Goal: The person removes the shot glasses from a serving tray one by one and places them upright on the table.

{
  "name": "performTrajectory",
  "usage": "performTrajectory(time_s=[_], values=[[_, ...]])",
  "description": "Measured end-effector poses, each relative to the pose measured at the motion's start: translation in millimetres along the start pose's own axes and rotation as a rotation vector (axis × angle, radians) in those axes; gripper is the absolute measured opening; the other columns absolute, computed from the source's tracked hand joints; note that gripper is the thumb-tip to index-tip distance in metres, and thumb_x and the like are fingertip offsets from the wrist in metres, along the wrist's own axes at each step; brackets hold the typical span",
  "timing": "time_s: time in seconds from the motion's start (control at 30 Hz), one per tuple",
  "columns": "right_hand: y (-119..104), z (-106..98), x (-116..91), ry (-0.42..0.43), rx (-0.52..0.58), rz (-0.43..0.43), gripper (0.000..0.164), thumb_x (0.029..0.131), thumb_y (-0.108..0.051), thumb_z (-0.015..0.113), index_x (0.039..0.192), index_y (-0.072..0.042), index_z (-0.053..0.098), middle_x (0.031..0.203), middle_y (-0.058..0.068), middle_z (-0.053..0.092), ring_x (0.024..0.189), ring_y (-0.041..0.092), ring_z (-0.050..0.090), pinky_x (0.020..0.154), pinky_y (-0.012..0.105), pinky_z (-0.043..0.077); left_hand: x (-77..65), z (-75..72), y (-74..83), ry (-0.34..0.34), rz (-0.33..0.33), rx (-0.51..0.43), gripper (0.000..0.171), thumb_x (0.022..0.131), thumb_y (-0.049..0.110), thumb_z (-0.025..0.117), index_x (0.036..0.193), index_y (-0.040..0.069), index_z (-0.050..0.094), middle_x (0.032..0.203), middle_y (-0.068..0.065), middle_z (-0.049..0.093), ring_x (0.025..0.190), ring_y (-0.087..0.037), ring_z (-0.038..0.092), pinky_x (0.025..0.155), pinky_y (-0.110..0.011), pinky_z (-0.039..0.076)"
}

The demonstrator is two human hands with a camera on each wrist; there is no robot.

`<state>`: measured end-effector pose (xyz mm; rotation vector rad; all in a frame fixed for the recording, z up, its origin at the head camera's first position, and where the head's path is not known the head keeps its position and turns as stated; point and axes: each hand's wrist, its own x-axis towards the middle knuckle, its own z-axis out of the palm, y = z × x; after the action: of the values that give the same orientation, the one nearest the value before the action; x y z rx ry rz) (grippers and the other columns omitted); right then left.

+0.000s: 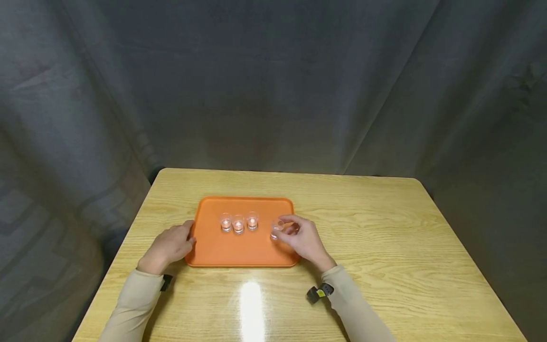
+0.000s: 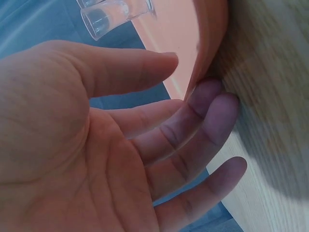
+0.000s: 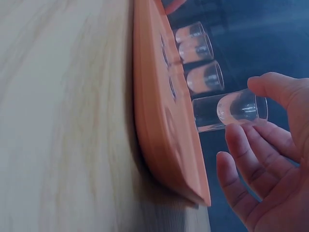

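Observation:
An orange tray [image 1: 239,251] lies on the wooden table, with small clear shot glasses on it. At its right end my right hand [image 1: 304,240] pinches one upright shot glass [image 3: 206,114] near the rim, thumb on one side and fingers on the other. Three more glasses stand left of it: a right one [image 1: 252,221], a middle one [image 1: 238,224] and a left one [image 1: 226,222]. My left hand [image 1: 168,246] is at the tray's left edge, its loosely bent fingertips [image 2: 222,118] against the outside of the rim and its thumb apart from the fingers.
The wooden table [image 1: 372,237] extends well to the right of the tray. Dark grey curtains [image 1: 265,95] hang behind and at both sides. Each sleeve carries a dark wrist device, the right one [image 1: 319,292] just above the table.

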<state>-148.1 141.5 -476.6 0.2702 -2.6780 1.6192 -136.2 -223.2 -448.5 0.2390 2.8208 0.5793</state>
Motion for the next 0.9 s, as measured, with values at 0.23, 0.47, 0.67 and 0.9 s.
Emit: performTrajectory(time_s=[0.23, 0.47, 0.67, 0.9], values=[[7.9, -13.5, 2.0, 0.067, 0.008, 0.007, 0.037, 0.086, -0.021, 0.09, 0.12, -0.012, 0.079, 0.091, 0.006, 0.076, 0.074, 0.014, 0.068, 0.061, 0.023, 0.052, 0.8, 1.0, -2.7, 0.018, 0.008, 0.005, 0.054, 0.102, 0.008, 0.061, 0.149, -0.013, 0.047, 0.121, -0.03, 0.07, 0.096, -0.035, 0.069, 0.084, -0.053, 0.055], [17.4, -32.4, 0.6, 0.089, 0.007, 0.029, 0.04, 0.088, -0.024, 0.09, 0.124, -0.011, 0.078, 0.105, 0.008, 0.079, 0.078, 0.015, 0.07, 0.065, 0.024, 0.053, 2.5, 3.3, -8.4, 0.028, 0.014, -0.015, 0.054, 0.099, 0.008, 0.064, 0.148, -0.01, 0.05, 0.111, -0.02, 0.072, 0.089, -0.028, 0.065, 0.081, -0.05, 0.054], [26.9, -53.8, -1.6, 0.127, -0.02, 0.048, 0.039, 0.09, -0.025, 0.088, 0.124, -0.011, 0.077, 0.117, 0.009, 0.078, 0.085, 0.017, 0.071, 0.067, 0.024, 0.055, 4.3, 2.3, -10.1, 0.032, 0.012, -0.016, 0.052, 0.099, 0.008, 0.064, 0.147, -0.008, 0.052, 0.098, -0.01, 0.07, 0.081, -0.023, 0.06, 0.074, -0.043, 0.05], [39.6, -78.4, -5.2, 0.171, -0.05, 0.075, 0.043, 0.092, -0.029, 0.086, 0.128, -0.008, 0.075, 0.123, 0.014, 0.077, 0.086, 0.012, 0.069, 0.069, 0.022, 0.054, 5.6, 3.4, -12.7, 0.04, 0.012, -0.018, 0.051, 0.1, 0.009, 0.064, 0.147, -0.006, 0.053, 0.094, -0.008, 0.068, 0.077, -0.02, 0.058, 0.071, -0.04, 0.048]])
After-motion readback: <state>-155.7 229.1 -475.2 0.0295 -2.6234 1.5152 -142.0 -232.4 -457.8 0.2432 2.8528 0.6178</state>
